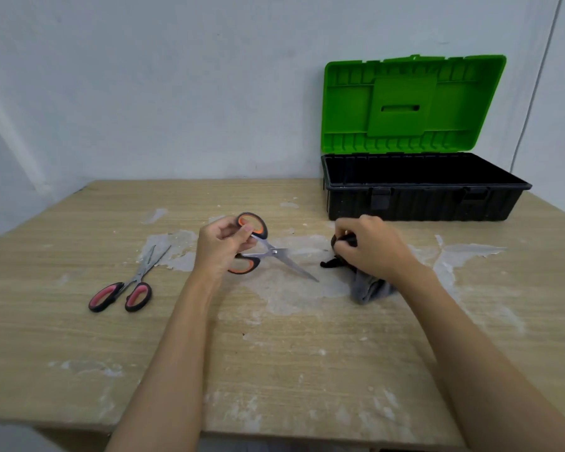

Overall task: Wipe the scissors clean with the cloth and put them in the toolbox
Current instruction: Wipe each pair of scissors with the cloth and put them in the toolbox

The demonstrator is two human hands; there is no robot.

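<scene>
The near edge of the worn wooden tabletop (274, 370) shows pale scuffed patches, and two bare forearms reach over it from below. At the left lies a pair of pink-handled scissors (124, 288), flat, blades pointing away, untouched. Farther in, the left hand (222, 246) has its grip clamped on the orange-handled scissors (261, 249): thumb and fingers pinch the upper handle loop, the blades slightly parted and pointing right and toward the viewer, the tip low over the tabletop. Just beyond that tip, the right hand (372, 249) has its grip closed around a bunched grey and black cloth (366, 285), which trails onto the tabletop. Behind, at the far right against the wall, stands the black toolbox (424, 203), its green lid (411, 102) raised upright.
</scene>
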